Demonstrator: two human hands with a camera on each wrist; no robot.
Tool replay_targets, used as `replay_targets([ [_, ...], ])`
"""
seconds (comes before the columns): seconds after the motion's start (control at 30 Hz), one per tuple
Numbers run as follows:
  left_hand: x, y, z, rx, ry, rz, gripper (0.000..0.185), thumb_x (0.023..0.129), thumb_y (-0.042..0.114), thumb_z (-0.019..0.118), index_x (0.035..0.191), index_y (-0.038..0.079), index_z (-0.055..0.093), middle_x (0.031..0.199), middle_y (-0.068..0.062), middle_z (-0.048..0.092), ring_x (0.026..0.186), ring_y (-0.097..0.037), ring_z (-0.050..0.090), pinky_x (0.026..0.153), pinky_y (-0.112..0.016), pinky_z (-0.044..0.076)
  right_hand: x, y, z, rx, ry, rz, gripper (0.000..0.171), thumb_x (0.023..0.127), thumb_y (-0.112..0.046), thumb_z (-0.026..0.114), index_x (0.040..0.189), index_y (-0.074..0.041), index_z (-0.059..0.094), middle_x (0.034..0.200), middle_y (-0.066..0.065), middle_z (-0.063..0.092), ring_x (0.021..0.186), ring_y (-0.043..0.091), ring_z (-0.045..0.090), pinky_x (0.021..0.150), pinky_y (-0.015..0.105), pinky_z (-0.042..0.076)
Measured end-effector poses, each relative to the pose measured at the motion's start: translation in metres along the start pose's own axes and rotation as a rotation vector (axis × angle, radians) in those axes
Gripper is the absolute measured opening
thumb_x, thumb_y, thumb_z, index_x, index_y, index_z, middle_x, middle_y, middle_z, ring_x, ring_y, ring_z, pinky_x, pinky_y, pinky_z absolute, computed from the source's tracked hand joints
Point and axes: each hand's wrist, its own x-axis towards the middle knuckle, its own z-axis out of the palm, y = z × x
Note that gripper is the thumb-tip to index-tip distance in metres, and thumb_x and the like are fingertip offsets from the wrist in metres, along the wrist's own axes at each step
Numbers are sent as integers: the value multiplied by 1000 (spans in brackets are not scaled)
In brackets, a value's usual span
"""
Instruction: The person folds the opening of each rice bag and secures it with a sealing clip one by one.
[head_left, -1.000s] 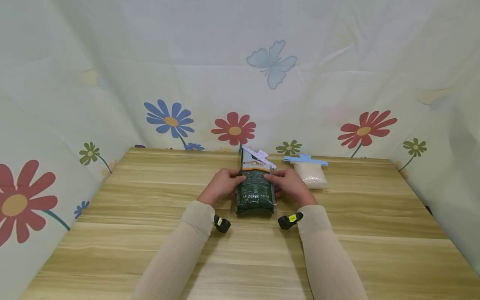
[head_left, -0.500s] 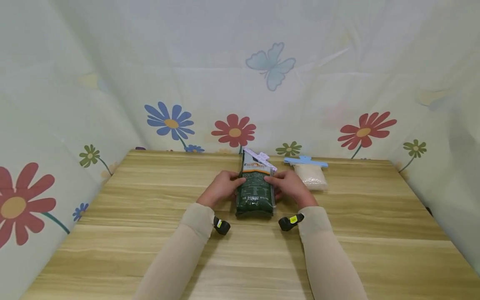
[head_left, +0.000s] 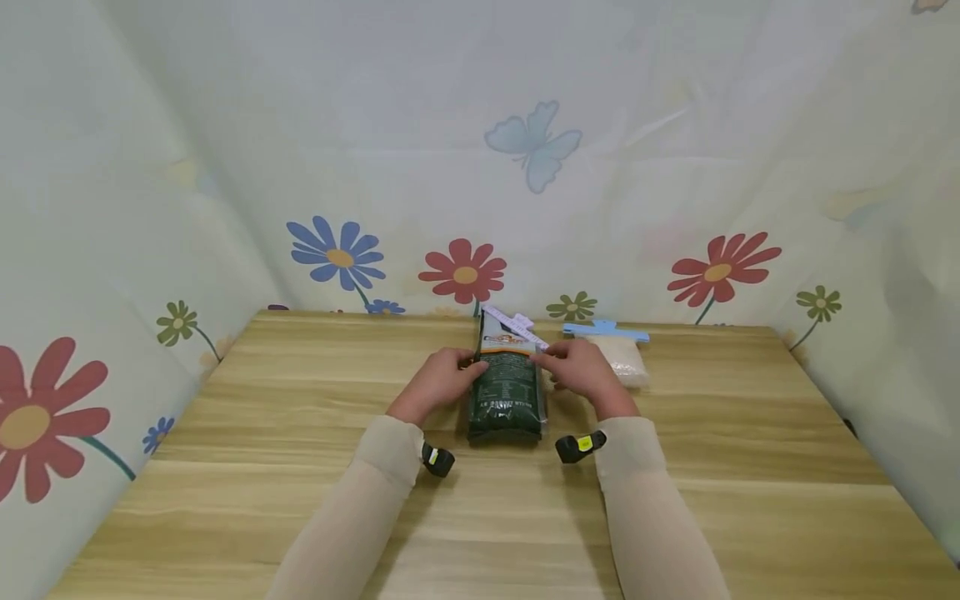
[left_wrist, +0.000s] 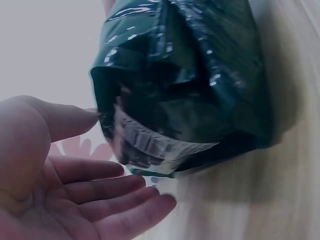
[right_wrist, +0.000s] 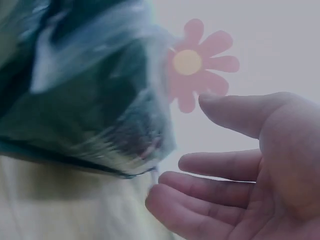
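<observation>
On the wooden table (head_left: 300, 433), near its far edge, a dark green packet (head_left: 507, 392) lies flat with its top end pointing away from me. At the packet's left edge sits my left hand (head_left: 437, 385), thumb tip touching the plastic, fingers (left_wrist: 115, 192) loosely spread. At the right edge is my right hand (head_left: 581, 375), fingers (right_wrist: 210, 195) relaxed and apart, just beside the wrapper. Behind it a small white bag (head_left: 622, 360) with a blue clip (head_left: 604, 331) lies on the table.
</observation>
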Motion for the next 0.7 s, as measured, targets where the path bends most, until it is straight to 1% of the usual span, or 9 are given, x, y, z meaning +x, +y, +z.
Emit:
replay_targets([
  [0.1, -3, 0, -2, 22, 9, 4, 49, 97, 41, 56, 134, 10, 57, 125, -9, 64, 103, -21, 58, 94, -41, 50, -4, -1, -3, -92, 30, -34, 49, 93, -47, 58, 125, -11, 64, 126, 12, 64, 102, 29, 66, 85, 44, 54],
  [0.23, -7, -1, -5, 32, 12, 2, 49, 97, 40, 55, 136, 10, 55, 125, -9, 63, 103, -22, 58, 93, -42, 49, -8, -3, -7, -148, 51, -81, 49, 95, -46, 57, 130, -12, 61, 130, 11, 62, 117, 31, 59, 93, 49, 49],
  [0.33, -8, 1, -7, 55, 14, 24, 52, 97, 40, 54, 138, 8, 52, 131, -11, 61, 113, -25, 58, 99, -45, 47, -8, -6, -11, -154, 50, -103, 51, 95, -46, 57, 132, -11, 60, 131, 12, 61, 120, 32, 58, 95, 51, 48],
  [0.47, -7, 3, -9, 132, 50, 28, 57, 97, 40, 54, 142, 6, 47, 140, -14, 54, 128, -31, 52, 107, -48, 42, -7, -8, -16, -160, 43, -108, 54, 95, -48, 56, 133, -11, 58, 132, 12, 60, 120, 32, 57, 95, 50, 48],
  [0.6, -7, 2, -11, 229, 98, 26, 59, 98, 39, 54, 144, 4, 44, 143, -16, 51, 130, -34, 50, 108, -48, 41, -11, -7, -16, -146, 57, -104, 55, 95, -47, 56, 135, -10, 56, 134, 12, 59, 122, 32, 56, 96, 50, 47],
  [0.7, -7, 0, -18, 291, 126, 30, 58, 98, 37, 53, 144, 3, 43, 143, -17, 51, 129, -34, 52, 107, -48, 41, -15, -6, -16, -146, 110, -123, 54, 96, -46, 55, 138, -11, 54, 138, 13, 55, 126, 34, 53, 100, 52, 45],
])
